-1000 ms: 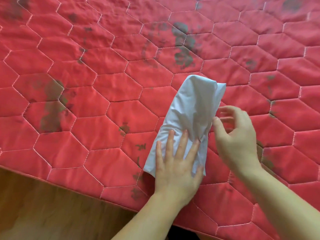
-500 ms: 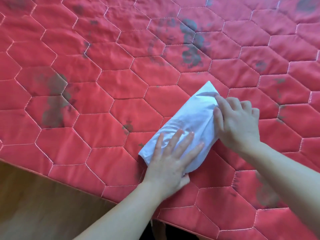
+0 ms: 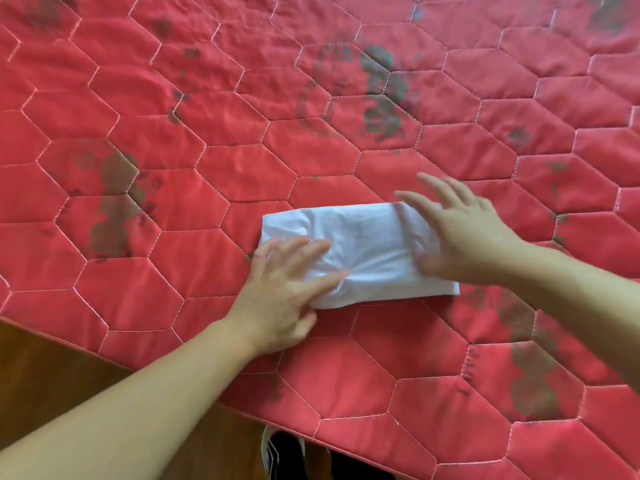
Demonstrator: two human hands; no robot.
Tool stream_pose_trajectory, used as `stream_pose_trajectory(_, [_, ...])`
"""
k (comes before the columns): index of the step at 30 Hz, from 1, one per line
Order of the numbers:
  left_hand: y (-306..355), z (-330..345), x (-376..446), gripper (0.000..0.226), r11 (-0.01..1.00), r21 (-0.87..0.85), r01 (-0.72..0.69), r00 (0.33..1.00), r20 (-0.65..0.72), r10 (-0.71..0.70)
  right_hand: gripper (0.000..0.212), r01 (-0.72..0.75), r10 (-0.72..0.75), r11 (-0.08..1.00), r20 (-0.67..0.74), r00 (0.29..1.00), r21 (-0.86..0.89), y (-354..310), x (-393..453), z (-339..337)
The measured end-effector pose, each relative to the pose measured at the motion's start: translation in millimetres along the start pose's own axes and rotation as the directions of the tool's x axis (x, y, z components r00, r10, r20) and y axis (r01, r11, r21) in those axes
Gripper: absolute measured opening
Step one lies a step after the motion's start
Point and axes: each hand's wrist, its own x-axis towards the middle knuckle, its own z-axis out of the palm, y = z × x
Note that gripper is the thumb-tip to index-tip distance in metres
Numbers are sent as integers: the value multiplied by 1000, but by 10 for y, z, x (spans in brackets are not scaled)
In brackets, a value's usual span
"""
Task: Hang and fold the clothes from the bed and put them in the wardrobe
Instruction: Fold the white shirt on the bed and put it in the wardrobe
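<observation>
From the head view, looking down over the person's shoulders, a folded white garment [image 3: 360, 254] lies flat on the red quilted bedcover [image 3: 242, 140], a compact rectangle set a little back from the bed's near edge.

The left hand [image 3: 287, 292] reaches in from the lower left, its forearm stretched long across the corner of the bed. The palm faces down and the fingers are extended and slightly spread, the fingertips lying on the garment's near left part, where the cloth puckers under them. It grips nothing; it simply rests flat on the fabric.

The right hand [image 3: 464, 233] comes in from the right side, its forearm angled across the cover. Its fingers are straight and fanned out, pointing toward the far left, and the hand covers the garment's right end. It is blurred, so whether the palm actually touches the cloth or sits just above it cannot be told. It has hold of nothing.

The bedcover is stitched in a hexagon pattern with dark greyish blotches [image 3: 381, 91] scattered over it. Below the bed's edge, brown wooden floor [image 3: 52, 368] shows at the lower left.
</observation>
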Motion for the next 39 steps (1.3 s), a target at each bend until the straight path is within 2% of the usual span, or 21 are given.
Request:
stream_pose_trajectory(2, [65,-27,24,44,966,-209,152,988,34,-148,75,-169,162,923,51,986,346,-2,23,35])
stream_pose_trajectory(3, [128,-24,70,42,888,-356,291,954,44,-295,59,-209,246,835,-6,969,509,-32,6,91])
stream_pose_trajectory(4, [209,-14,149,45,749,-505,429,882,57,-467,44,-226,349,754,-86,933,617,-89,-26,167])
stream_pose_trajectory(5, [292,2,236,49,597,-604,528,781,69,-620,36,-247,457,686,-141,878,685,-171,-55,250])
stream_pose_trajectory(6, [357,25,308,46,498,-637,588,686,68,-724,37,-276,553,626,-165,817,729,-269,-74,330])
stream_pose_trajectory(7, [414,74,353,38,490,-605,627,628,21,-778,39,-316,633,576,-166,756,754,-375,-95,397])
stream_pose_trajectory(9, [515,195,347,29,563,-479,673,589,-114,-800,42,-387,726,548,-193,660,741,-556,-160,520])
stream_pose_trajectory(12, [513,311,209,74,583,-389,713,564,-176,-807,63,-427,742,577,-227,631,696,-600,-272,650])
stream_pose_trajectory(14, [466,317,137,97,533,-383,755,531,-121,-839,67,-444,738,586,-221,637,677,-534,-318,698])
stream_pose_trajectory(16, [441,281,102,107,489,-398,776,514,-52,-856,67,-447,737,576,-198,646,685,-475,-373,725])
stream_pose_trajectory(18, [404,237,55,108,502,-393,771,547,5,-837,68,-423,715,575,-179,676,700,-432,-446,735])
stream_pose_trajectory(19, [383,193,18,106,547,-357,757,589,10,-808,68,-415,702,581,-173,691,700,-411,-479,733])
stream_pose_trajectory(21, [340,69,-63,95,718,-214,662,729,-38,-683,65,-410,678,600,-163,717,687,-378,-515,709])
stream_pose_trajectory(23, [290,-66,-83,75,908,-74,412,902,-109,-418,64,-424,670,606,-146,727,673,-369,-505,685])
stream_pose_trajectory(25, [241,-161,-54,50,992,-4,128,988,-89,-128,63,-435,670,607,-133,730,665,-379,-491,669])
stream_pose_trajectory(27, [184,-244,24,33,999,-42,-22,1000,-4,22,60,-441,670,606,-125,732,662,-380,-489,668])
stream_pose_trajectory(29, [144,-315,119,28,997,-66,-43,997,58,47,58,-441,664,603,-113,739,665,-371,-500,659])
stream_pose_trajectory(31, [116,-382,229,25,994,-23,-105,993,52,106,58,-440,660,602,-105,744,666,-359,-500,638])
stream_pose_trajectory(34, [70,-463,389,19,973,114,-202,978,-37,207,58,-436,646,614,-102,756,658,-352,-497,614])
stream_pose_trajectory(37, [23,-381,420,20,978,153,-145,981,-108,162,58,-443,646,615,-96,757,653,-350,-494,613])
stream_pose_trajectory(39, [54,-174,306,12,997,49,-58,996,-69,61,61,-439,650,606,-94,754,663,-350,-504,628])
